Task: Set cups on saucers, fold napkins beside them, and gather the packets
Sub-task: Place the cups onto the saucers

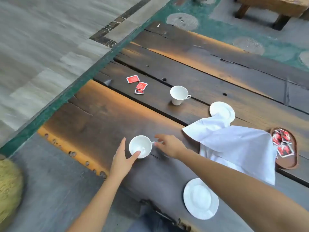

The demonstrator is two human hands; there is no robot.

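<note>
A white cup (140, 146) stands on the dark wooden table (100, 118) near me. My left hand (122, 158) is open at its left side, thumb touching the rim. My right hand (168, 144) is open at its right, fingertips at the handle. A second white cup (178, 94) stands farther off. One white saucer (200, 198) lies near the table's front edge; another saucer (222, 110) is partly under a white napkin (234, 144). Red packets (138, 84) lie loose at the far left; more packets (282, 143) sit in a wooden tray (294, 163).
The table's left edge (70, 151) is rough, with holes, and drops to grey floor. A yellow-green cushion (8, 190) is at the lower left. A wooden bench (270, 9) stands on the green carpet beyond the table.
</note>
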